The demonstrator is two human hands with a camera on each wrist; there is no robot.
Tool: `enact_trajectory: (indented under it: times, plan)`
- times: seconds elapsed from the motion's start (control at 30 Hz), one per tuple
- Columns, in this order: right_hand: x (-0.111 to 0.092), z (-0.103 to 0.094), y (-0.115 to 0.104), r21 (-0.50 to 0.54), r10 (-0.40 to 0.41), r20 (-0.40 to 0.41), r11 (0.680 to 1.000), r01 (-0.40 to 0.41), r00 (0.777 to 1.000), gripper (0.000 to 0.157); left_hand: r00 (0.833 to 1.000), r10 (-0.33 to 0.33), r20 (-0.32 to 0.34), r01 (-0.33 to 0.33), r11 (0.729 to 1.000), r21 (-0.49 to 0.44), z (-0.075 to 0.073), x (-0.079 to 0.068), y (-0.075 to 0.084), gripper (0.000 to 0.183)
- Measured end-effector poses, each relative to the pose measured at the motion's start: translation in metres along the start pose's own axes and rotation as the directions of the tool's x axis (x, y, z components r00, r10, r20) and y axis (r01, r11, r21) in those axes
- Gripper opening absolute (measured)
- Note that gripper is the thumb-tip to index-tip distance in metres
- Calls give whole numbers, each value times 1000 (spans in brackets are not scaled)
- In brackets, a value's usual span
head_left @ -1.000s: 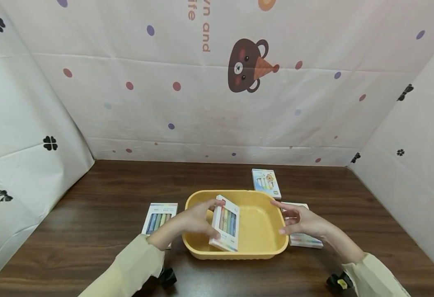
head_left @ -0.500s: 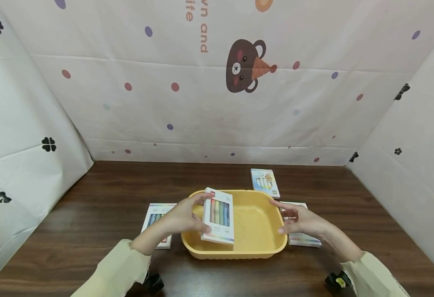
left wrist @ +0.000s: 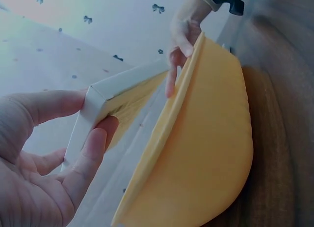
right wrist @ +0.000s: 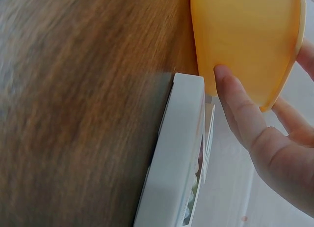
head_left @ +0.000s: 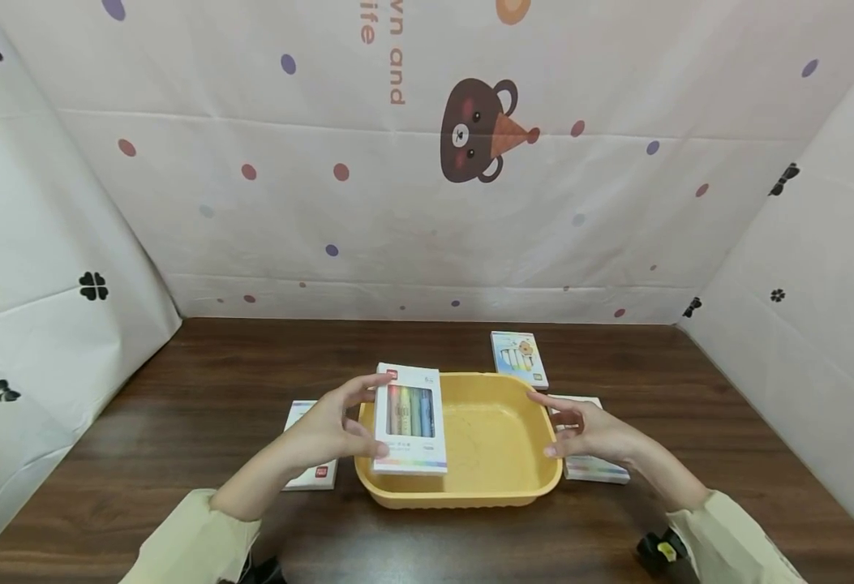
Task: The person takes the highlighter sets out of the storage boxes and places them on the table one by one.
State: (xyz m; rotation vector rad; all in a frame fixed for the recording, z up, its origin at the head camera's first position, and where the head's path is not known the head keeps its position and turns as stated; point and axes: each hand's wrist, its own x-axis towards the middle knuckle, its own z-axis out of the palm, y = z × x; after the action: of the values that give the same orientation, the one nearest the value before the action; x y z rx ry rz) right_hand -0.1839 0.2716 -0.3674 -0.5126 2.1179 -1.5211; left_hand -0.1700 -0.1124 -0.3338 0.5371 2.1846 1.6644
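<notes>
My left hand (head_left: pixel 332 426) grips a flat white box of coloured markers (head_left: pixel 412 418) by its left edge. The box is tilted, its window facing up, above the left part of a yellow plastic basin (head_left: pixel 499 450). In the left wrist view, thumb and fingers pinch the box (left wrist: pixel 125 84) edge, and the basin's outer wall (left wrist: pixel 211 124) stands beside it. My right hand (head_left: pixel 594 430) holds the basin's right rim. The right wrist view has a fingertip (right wrist: pixel 222 72) on the outer wall and other fingers at the rim's far side.
Another white marker box (head_left: pixel 315 478) lies left of the basin, partly hidden by my left arm. To the right, a stacked-looking white box (head_left: pixel 597 470) sits under my right hand. A light blue box (head_left: pixel 520 358) lies behind the basin. White printed cloth (head_left: pixel 273 219) encloses the wooden table (head_left: pixel 251 357).
My left hand has lifted the marker box from inside the basin, moving it up and left over the left rim. The right hand keeps its place on the basin.
</notes>
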Motion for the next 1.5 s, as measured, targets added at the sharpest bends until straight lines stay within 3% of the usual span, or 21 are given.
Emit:
enact_trajectory:
  times: [0.13, 0.37, 0.67, 0.87, 0.97, 1.2, 1.27, 1.4, 1.5]
  plan:
    - [1, 0, 0, 10, -3, 10, 1000, 3, 1000, 83, 1000, -8, 16, 9, 999, -51, -4, -12, 0, 83]
    - [3, -1, 1, 7, 2, 14, 1000, -2, 1000, 84, 998, 37, 46, -31, 991, -131, -7, -31, -4, 85]
    - [-1, 0, 1, 1, 8, -1, 1000, -8, 1000, 83, 997, 67, 48, -61, 992, -109, -11, -51, -6, 83]
    - [-1, 0, 1, 3, 6, -6, 1000, -6, 1000, 83, 992, 82, 93, -63, 979, -192, -12, -62, -11, 81]
    - [0, 1, 1, 8, 3, 2, 1000, -3, 1000, 83, 984, 128, 126, -95, 966, -242, -14, -69, -15, 81]
    - [1, 1, 2, 7, 2, 5, 1000, -2, 1000, 83, 940, 276, 202, -199, 923, -330, -15, -85, -26, 79]
    - [1, 1, 2, 9, -1, 10, 1000, 1, 1000, 83, 945, 254, 208, -177, 927, -330, -16, -90, -30, 79]
    - [1, 1, 2, 10, 8, 6, 1000, -8, 1000, 83, 965, 137, 223, -57, 941, -333, -19, -101, -37, 78]
    - [1, 1, 1, 16, 10, 1, 1000, -10, 1000, 83, 965, 83, 247, 15, 929, -369, -20, -107, -43, 77]
